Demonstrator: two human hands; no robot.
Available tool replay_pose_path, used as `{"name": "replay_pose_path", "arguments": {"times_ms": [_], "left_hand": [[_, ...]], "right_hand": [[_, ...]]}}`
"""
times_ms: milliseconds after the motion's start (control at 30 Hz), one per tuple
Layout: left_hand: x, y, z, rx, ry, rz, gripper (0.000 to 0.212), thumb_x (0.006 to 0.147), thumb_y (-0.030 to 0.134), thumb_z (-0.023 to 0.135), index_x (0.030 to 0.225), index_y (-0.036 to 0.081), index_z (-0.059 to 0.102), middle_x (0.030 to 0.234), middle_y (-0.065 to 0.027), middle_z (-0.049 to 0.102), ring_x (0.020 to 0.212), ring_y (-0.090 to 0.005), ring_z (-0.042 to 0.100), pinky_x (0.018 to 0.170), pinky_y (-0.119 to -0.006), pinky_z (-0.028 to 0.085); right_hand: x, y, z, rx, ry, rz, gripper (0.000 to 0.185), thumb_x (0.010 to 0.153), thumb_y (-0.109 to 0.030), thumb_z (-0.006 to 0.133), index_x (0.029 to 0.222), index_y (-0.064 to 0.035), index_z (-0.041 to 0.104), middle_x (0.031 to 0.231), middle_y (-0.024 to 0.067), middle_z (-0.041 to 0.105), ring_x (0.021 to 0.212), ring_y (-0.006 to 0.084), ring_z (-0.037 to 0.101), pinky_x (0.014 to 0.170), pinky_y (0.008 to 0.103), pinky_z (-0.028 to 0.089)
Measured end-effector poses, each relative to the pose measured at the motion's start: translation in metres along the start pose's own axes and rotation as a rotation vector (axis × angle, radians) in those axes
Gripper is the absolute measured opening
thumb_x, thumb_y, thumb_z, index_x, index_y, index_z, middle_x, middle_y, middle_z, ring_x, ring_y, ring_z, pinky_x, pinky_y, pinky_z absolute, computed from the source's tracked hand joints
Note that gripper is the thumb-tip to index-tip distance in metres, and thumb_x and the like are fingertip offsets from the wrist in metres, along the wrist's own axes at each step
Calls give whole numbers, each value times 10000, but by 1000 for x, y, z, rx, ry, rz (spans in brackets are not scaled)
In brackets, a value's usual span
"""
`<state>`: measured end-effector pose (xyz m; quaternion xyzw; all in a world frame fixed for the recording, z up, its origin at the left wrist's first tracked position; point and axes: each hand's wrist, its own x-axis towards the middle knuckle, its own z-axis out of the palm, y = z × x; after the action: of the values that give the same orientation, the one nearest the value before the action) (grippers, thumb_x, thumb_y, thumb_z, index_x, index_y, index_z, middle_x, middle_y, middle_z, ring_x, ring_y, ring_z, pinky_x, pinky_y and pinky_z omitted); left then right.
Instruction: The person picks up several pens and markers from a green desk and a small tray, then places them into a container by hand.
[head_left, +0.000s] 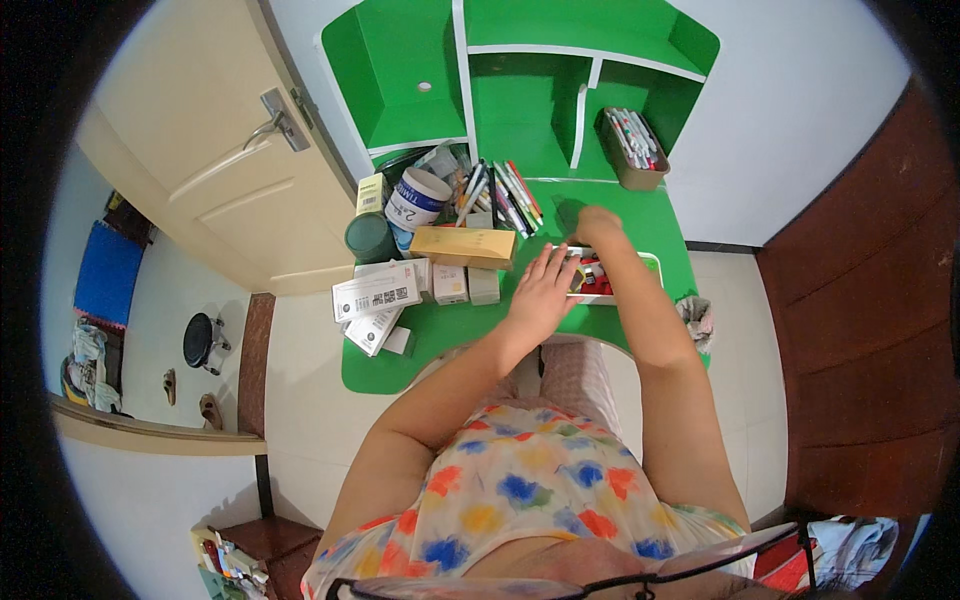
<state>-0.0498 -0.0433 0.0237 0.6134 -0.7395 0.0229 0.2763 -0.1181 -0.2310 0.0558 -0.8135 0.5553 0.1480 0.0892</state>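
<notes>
On the green desk (450, 330), a white tray (653, 264) holds small red, black and yellow items (594, 277). My left hand (541, 289) rests with its fingers spread over the tray's left end. My right hand (596, 225) is just behind the tray's back edge, beyond my left fingertips; its fingers are bent down and mostly hidden, so whether it holds anything does not show. My right forearm crosses above the tray's right part. Left of my hands lie a gold box (463, 246), small pale boxes (450, 283) and a fan of pens and markers (517, 196).
White printed boxes (376, 292), a dark green canister (370, 236) and a white-blue paper roll (417, 199) crowd the desk's left side. A brown bin of pens (637, 146) stands at the back right. A bag (696, 321) hangs at the right edge. Green shelves (525, 105) rise behind.
</notes>
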Motion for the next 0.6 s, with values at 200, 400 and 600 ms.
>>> {"name": "replay_pose_path", "arguments": {"times_ms": [200, 400, 600], "left_hand": [[-2, 0, -4, -49, 0, -23, 593, 806, 251, 630, 1306, 60, 374, 1384, -160, 335, 1308, -347, 267, 1028, -453, 307], [-7, -1, -3, -191, 93, 23, 565, 794, 198, 649, 1289, 63, 412, 1402, -161, 298, 1312, -355, 254, 1038, -439, 302], [-15, -9, 11, -315, 197, 10, 556, 779, 162, 669, 1286, 100, 451, 1412, -167, 265, 1313, -360, 252, 1038, -429, 300]], "right_hand": [[4, 1, 7, 119, 22, 40, 551, 596, -381, 793, 1017, -50, 663, 1130, 139, 609, 1024, 278, 598, 842, 363, 492], [11, 11, 15, 138, 5, 9, 368, 708, -208, 694, 1042, -61, 648, 1125, 134, 610, 1052, 292, 582, 865, 369, 482], [0, 39, 11, 402, 467, -164, 376, 664, -157, 755, 989, -62, 592, 871, 155, 648, 818, 351, 613, 694, 412, 482]]}}
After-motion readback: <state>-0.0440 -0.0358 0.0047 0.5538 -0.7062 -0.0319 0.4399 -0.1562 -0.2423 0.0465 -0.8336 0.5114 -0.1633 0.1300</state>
